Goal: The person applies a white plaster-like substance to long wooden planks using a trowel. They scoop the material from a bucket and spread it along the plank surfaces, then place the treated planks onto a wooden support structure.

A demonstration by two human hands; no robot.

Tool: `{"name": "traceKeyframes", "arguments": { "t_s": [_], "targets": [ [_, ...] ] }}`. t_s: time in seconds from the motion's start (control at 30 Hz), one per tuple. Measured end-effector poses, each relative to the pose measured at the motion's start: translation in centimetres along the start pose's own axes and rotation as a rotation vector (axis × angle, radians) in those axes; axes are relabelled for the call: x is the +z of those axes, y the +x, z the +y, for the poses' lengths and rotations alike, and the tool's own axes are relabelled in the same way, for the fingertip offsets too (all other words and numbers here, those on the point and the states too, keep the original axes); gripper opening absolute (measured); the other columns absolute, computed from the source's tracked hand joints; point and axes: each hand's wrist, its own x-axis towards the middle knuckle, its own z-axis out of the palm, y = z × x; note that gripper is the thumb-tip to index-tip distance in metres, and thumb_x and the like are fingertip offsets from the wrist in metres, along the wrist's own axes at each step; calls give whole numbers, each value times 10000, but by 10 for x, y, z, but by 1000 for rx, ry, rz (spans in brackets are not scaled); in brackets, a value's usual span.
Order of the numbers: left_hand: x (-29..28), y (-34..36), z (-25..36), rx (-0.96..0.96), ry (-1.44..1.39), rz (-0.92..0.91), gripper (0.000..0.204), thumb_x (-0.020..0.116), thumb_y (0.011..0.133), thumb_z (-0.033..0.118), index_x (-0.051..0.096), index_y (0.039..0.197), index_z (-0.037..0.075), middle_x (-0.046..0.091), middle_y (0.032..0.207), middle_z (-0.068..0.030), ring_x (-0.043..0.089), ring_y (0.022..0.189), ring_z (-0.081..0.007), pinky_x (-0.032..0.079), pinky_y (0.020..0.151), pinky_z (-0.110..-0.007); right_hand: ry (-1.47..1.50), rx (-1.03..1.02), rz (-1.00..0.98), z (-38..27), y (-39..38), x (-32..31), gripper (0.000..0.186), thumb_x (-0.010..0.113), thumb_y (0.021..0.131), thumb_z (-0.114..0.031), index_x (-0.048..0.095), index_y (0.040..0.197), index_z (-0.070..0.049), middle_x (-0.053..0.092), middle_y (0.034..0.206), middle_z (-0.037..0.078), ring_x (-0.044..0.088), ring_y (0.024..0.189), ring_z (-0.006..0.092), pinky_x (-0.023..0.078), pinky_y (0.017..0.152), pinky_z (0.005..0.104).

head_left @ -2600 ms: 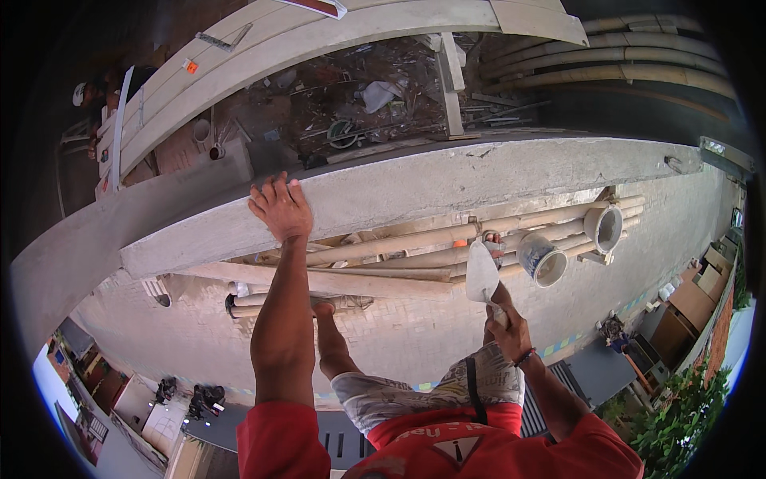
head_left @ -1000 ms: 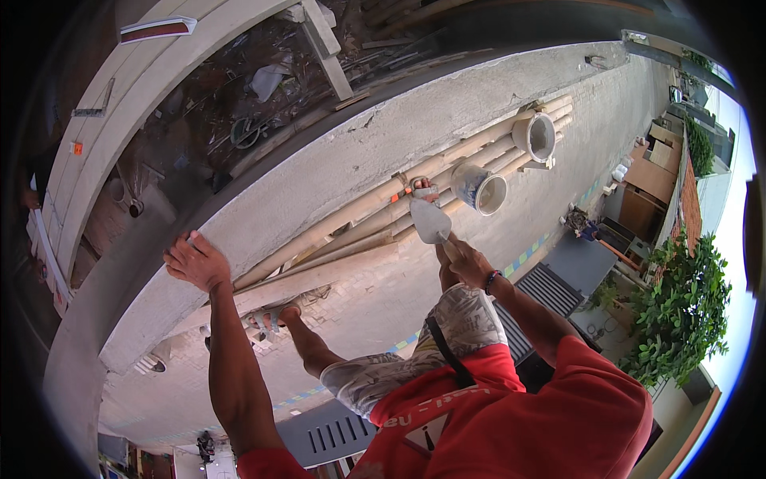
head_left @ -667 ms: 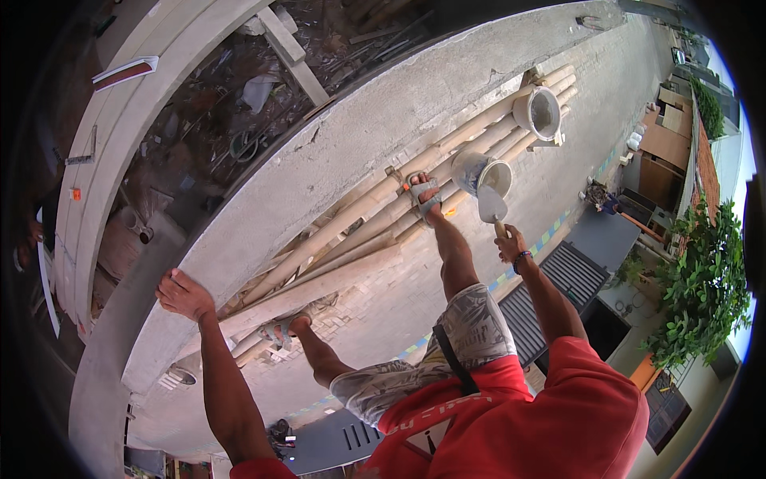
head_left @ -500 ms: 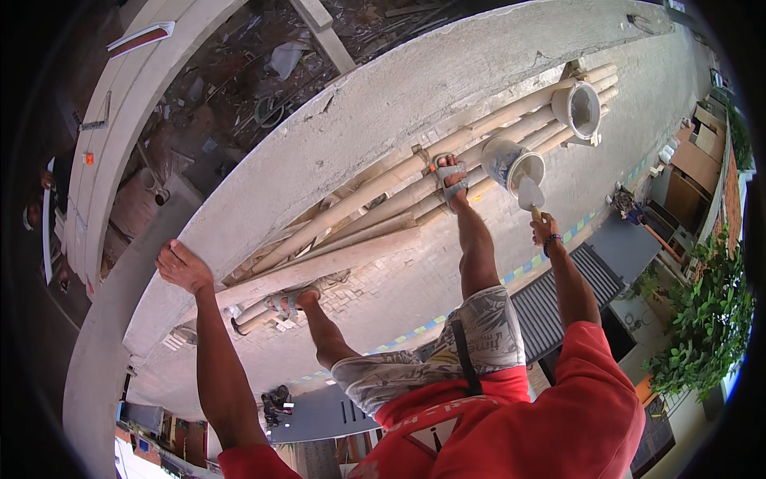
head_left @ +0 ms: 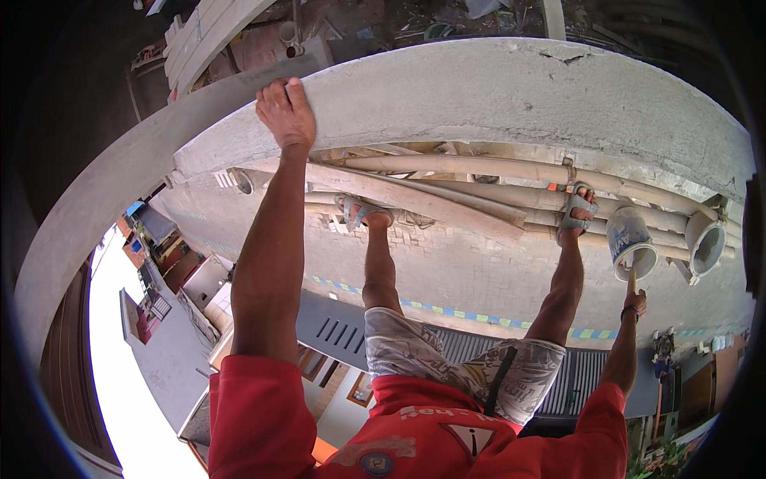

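My left hand [head_left: 287, 118] grips the top edge of a long, rough grey concrete beam [head_left: 511, 92], fingers curled over it. Down at the right, my right hand [head_left: 636, 302] is closed on the handle of a trowel [head_left: 633, 279], whose blade is inside a white plastic bucket [head_left: 624, 229] and mostly hidden. A second pale bucket [head_left: 705, 227] stands just to the right on the bamboo poles [head_left: 463, 166]. My sandalled feet [head_left: 576, 214] are on those poles, below the beam.
A pale plank [head_left: 407, 199] lies slanting across the scaffold. Far below are paving [head_left: 471, 287], grey slatted gates [head_left: 558, 383] and house roofs [head_left: 159, 351]. Beyond the beam are another curved beam [head_left: 207, 40] and dark, debris-strewn ground [head_left: 407, 20].
My right hand has taken the trowel from beside my right foot into the nearer bucket. My left hand stays on the beam as the view has swung round.
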Motion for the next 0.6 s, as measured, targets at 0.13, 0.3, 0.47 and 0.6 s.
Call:
{"name": "traceKeyframes", "arguments": {
  "t_s": [0.13, 0.3, 0.47, 0.6],
  "targets": [
    [-5, -7, 7, -44, 2, 40, 342, 467, 936, 379, 591, 988, 65, 547, 1051, -145, 414, 1141, -348, 250, 1034, -493, 301, -292, 61, -60, -30, -20, 398, 601, 826, -253, 611, 1200, -119, 685, 998, 183, 649, 946, 347, 483, 832, 452],
    [-16, -12, 14, -100, -10, 5, 349, 451, 951, 388, 562, 1043, 70, 515, 1127, -148, 369, 1215, -366, 200, 1078, -523, 433, -844, -155, -211, -124, -33, 322, 586, 833, -204, 610, 1128, -76, 674, 925, 140, 643, 862, 298, 483, 800, 412],
    [-8, -8, 18, -87, -27, 43, 378, 454, 942, 405, 579, 1041, 62, 523, 1135, -133, 353, 1218, -370, 182, 1085, -531, 379, -933, -425, -331, -190, 28, 354, 609, 808, -231, 615, 1132, -89, 672, 972, 148, 651, 905, 277, 500, 794, 389],
    [-3, -8, 20, -65, -52, 61, 386, 466, 936, 405, 605, 1026, 56, 537, 1111, -148, 364, 1198, -378, 183, 1077, -528, 448, -999, -458, -373, -259, 49, 389, 600, 807, -268, 612, 1152, -88, 676, 1011, 186, 654, 940, 305, 505, 809, 399]
  ]
}}
